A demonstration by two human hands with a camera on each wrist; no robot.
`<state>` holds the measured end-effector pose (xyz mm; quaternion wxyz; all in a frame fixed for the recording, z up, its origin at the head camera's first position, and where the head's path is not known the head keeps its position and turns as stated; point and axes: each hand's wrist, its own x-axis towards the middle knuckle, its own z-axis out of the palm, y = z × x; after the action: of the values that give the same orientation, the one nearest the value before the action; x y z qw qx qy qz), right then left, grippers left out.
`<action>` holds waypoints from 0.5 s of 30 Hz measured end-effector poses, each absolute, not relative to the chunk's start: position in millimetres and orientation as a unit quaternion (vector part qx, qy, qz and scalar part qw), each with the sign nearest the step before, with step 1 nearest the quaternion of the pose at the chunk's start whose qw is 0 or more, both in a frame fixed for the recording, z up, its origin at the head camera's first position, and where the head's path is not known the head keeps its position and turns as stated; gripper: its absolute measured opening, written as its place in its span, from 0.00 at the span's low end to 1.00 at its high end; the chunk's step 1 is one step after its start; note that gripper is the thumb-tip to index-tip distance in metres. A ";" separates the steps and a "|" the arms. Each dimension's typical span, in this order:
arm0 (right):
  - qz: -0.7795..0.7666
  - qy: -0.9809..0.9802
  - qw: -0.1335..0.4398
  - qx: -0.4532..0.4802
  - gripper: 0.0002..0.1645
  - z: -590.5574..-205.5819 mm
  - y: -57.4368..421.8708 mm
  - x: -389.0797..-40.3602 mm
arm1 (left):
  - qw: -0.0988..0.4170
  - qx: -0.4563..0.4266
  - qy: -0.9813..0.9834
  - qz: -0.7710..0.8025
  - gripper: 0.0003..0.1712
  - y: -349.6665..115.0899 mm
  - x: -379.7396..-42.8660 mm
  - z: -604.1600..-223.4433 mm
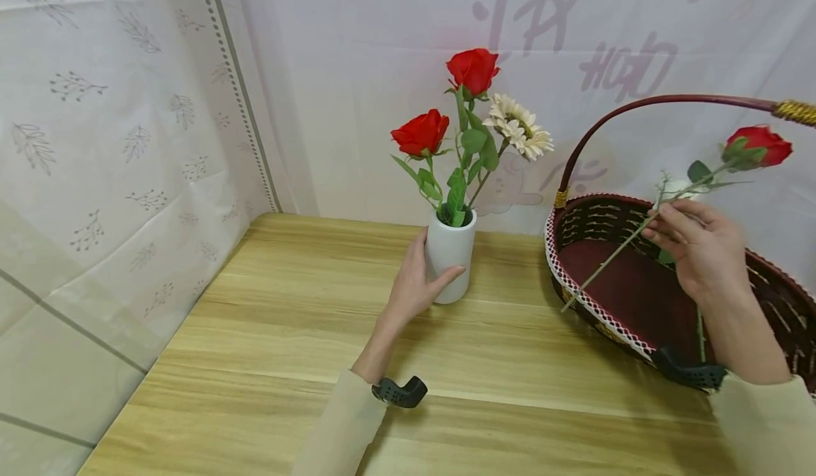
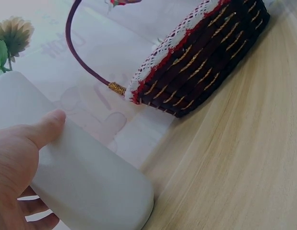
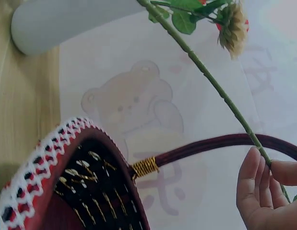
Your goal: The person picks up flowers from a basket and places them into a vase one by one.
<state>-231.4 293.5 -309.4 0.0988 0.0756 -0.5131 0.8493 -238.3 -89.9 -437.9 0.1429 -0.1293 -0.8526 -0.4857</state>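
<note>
My sleeve [image 1: 765,426], lower right; right hand [image 1: 710,253], nearly closed, pinches rose stem [image 1: 610,261]. Centre: left hand [image 1: 417,281], half-curled, grips vase [image 1: 452,249]; I should brace it, stem clear of basket [image 1: 631,306].

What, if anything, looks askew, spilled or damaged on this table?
Nothing stands out: the white vase stands upright on the table, held by the left hand, the basket sits upright, and the rose in the right hand looks whole. No spill or damage shows.
</note>
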 end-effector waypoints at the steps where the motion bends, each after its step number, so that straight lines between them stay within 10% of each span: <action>1: 0.848 -0.515 0.097 0.080 0.06 -309.8 291.5 -231.4 | 0.144 -0.130 -0.853 -0.485 0.55 -89.9 -238.3 -437.9; 15: 0.851 -0.503 0.059 0.139 0.07 -315.8 262.1 -230.8 | 0.143 -0.132 -0.853 -0.483 0.54 -89.5 -238.6 -437.6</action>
<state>-230.8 262.1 -315.8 0.0586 0.1387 -0.5034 0.8509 -238.6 -89.5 -437.6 0.1432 -0.1320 -0.8534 -0.4834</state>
